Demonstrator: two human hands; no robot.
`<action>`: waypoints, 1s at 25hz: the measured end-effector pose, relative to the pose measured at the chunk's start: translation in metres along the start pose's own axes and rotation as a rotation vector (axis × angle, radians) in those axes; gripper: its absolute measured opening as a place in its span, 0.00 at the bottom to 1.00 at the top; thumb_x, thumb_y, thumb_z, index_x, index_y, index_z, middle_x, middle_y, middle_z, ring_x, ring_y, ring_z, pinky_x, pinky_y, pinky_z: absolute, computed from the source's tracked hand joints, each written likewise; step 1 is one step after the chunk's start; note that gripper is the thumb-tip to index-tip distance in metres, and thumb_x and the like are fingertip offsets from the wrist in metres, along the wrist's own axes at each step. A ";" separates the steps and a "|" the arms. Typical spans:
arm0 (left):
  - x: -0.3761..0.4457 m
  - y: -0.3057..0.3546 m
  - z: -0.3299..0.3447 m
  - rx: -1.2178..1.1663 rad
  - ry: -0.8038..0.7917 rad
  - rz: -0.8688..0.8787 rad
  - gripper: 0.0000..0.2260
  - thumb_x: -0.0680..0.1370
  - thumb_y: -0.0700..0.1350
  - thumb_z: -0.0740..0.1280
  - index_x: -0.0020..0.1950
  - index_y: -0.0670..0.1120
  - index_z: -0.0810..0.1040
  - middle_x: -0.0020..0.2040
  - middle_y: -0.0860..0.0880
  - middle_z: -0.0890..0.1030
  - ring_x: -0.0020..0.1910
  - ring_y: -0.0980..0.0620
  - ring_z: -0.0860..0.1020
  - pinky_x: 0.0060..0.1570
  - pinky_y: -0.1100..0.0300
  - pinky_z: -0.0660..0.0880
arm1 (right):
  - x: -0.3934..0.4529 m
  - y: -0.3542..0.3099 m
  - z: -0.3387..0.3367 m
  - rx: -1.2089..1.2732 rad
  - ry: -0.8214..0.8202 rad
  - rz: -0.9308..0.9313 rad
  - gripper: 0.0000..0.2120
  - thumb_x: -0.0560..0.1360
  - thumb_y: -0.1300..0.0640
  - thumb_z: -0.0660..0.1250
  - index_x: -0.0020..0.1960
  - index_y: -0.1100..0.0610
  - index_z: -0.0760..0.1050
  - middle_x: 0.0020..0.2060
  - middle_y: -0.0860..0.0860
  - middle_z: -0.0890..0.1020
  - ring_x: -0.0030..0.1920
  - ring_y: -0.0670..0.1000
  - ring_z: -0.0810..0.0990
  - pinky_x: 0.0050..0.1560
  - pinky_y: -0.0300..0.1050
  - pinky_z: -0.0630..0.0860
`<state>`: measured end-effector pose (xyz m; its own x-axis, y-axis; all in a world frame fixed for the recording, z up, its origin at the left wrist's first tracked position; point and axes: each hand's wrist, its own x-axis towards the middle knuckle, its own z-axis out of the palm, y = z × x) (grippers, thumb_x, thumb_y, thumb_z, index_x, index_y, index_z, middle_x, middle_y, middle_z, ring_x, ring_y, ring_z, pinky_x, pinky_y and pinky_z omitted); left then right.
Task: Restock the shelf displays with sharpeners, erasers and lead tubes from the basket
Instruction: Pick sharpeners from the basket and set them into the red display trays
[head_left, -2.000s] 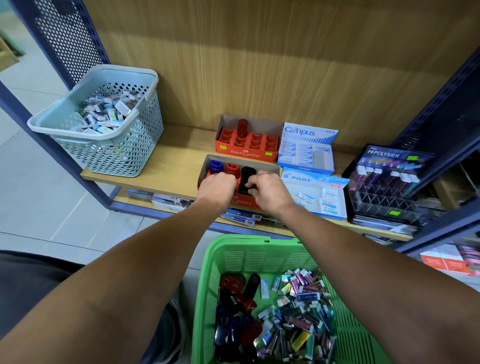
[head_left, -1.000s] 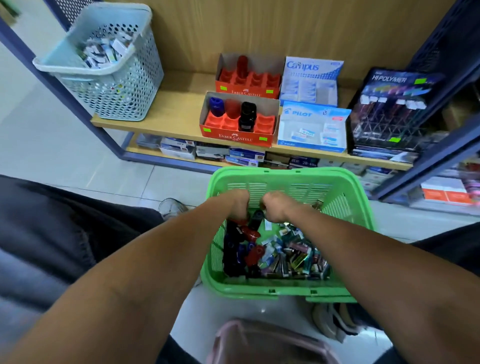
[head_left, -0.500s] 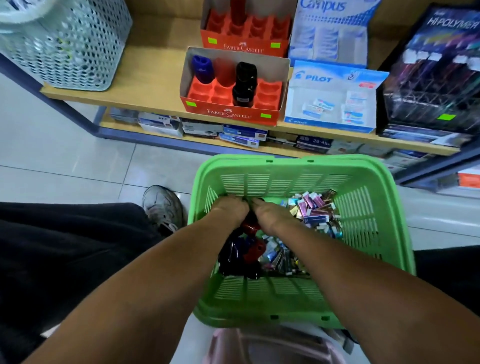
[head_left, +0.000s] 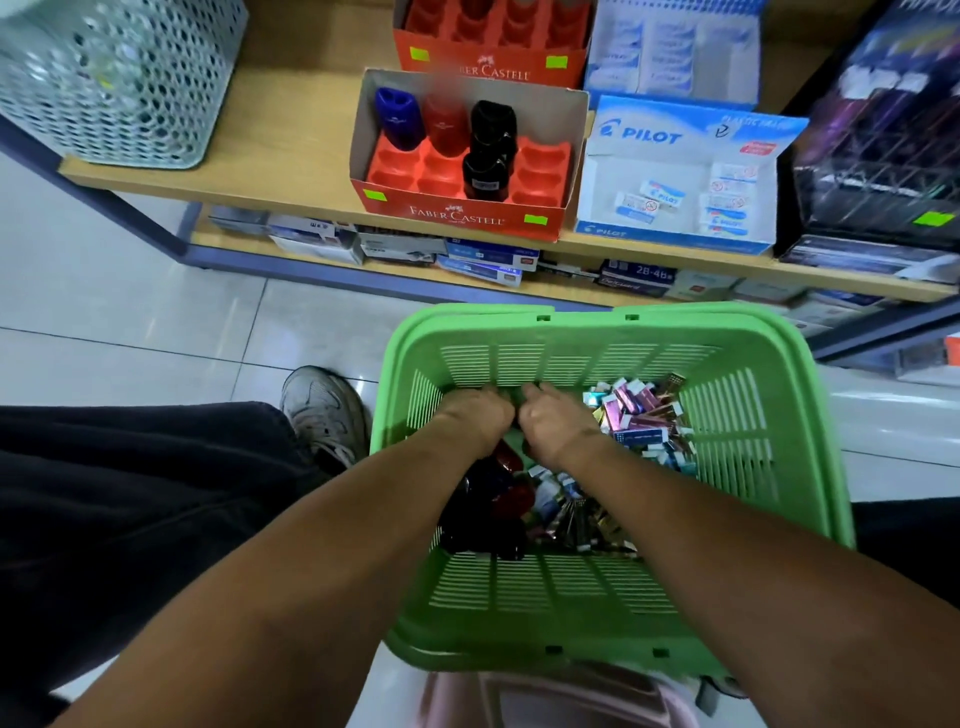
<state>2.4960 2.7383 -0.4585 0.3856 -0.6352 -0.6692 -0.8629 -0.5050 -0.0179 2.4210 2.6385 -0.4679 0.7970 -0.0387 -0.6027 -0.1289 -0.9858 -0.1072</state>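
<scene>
The green basket (head_left: 779, 364) stands on the floor below the shelf. It holds red and dark sharpeners (head_left: 506, 467) on its left side and a pile of small erasers and lead tubes (head_left: 644, 410) on its right. My left hand (head_left: 475, 418) and my right hand (head_left: 558, 421) are side by side inside it near the far wall, fingers curled down into the pile and hidden. On the shelf, the front Faber-Castell tray (head_left: 457, 213) holds a blue sharpener (head_left: 397, 119), a red one (head_left: 444, 122) and two black ones (head_left: 485, 176).
A Pilot eraser box (head_left: 675, 156) sits right of the tray, with a dark lead-tube display (head_left: 878, 145) beyond it. A second Faber-Castell tray (head_left: 488, 47) stands behind. A grey basket (head_left: 119, 78) is at the shelf's left end. My shoe (head_left: 322, 410) is left of the green basket.
Both hands left the front sharpener tray and dropped into the green basket, then slid towards its far wall. The view tilted down and closer. A second black sharpener now stands in the tray.
</scene>
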 end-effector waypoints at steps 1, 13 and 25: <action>-0.003 0.000 -0.004 -0.065 -0.011 0.013 0.21 0.79 0.39 0.65 0.72 0.40 0.67 0.68 0.41 0.75 0.65 0.41 0.76 0.61 0.50 0.73 | -0.002 0.000 -0.004 0.122 -0.055 0.023 0.19 0.75 0.63 0.68 0.65 0.60 0.74 0.63 0.56 0.72 0.63 0.56 0.74 0.56 0.47 0.74; -0.019 -0.002 -0.017 -0.498 -0.247 -0.070 0.11 0.77 0.36 0.65 0.59 0.36 0.76 0.52 0.36 0.80 0.38 0.40 0.81 0.37 0.50 0.81 | -0.012 -0.015 0.010 0.451 -0.406 0.077 0.31 0.64 0.52 0.82 0.63 0.58 0.75 0.54 0.52 0.82 0.53 0.53 0.81 0.55 0.45 0.79; -0.063 -0.027 -0.112 -0.599 -0.048 0.079 0.09 0.70 0.40 0.77 0.41 0.48 0.77 0.37 0.52 0.80 0.34 0.55 0.78 0.31 0.65 0.72 | -0.059 0.051 -0.112 0.915 -0.271 -0.025 0.14 0.70 0.69 0.76 0.54 0.67 0.78 0.45 0.60 0.86 0.44 0.57 0.86 0.48 0.51 0.84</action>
<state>2.5318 2.7266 -0.3326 0.3004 -0.6640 -0.6847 -0.5487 -0.7075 0.4453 2.4331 2.5726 -0.3492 0.6568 0.1326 -0.7423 -0.6168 -0.4719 -0.6300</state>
